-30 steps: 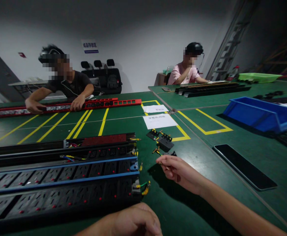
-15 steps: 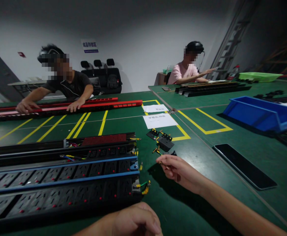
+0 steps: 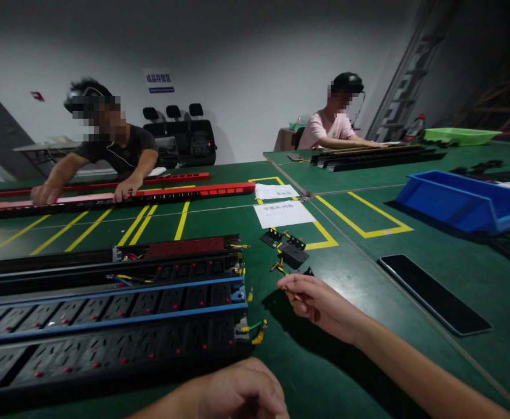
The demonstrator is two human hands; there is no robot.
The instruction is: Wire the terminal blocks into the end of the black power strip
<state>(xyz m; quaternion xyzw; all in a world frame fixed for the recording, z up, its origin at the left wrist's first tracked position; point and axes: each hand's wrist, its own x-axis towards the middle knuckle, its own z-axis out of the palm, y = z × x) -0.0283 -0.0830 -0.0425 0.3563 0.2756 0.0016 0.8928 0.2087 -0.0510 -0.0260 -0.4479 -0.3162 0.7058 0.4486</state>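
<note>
My right hand is raised over the table to the right of the power strips, thumb and fingers pinched on a small brass-coloured piece. Just beyond its fingertips lie a short wire with brass ends and several black brackets. My left hand is curled closed at the bottom edge, in front of the nearest power strip; whatever its fingers hold is hidden. Behind that strip lies a blue-edged power strip. Yellow-and-green wire ends stick out at the strips' right ends.
A phone lies right of my forearm, with a blue bin behind it. Paper labels rest mid-table. Across the table, one person handles a long red strip; another person sits by black channels.
My hands have barely moved. The person at the left has shifted the front red strip toward me and slightly right. The person at the right has lowered a raised hand to the table.
</note>
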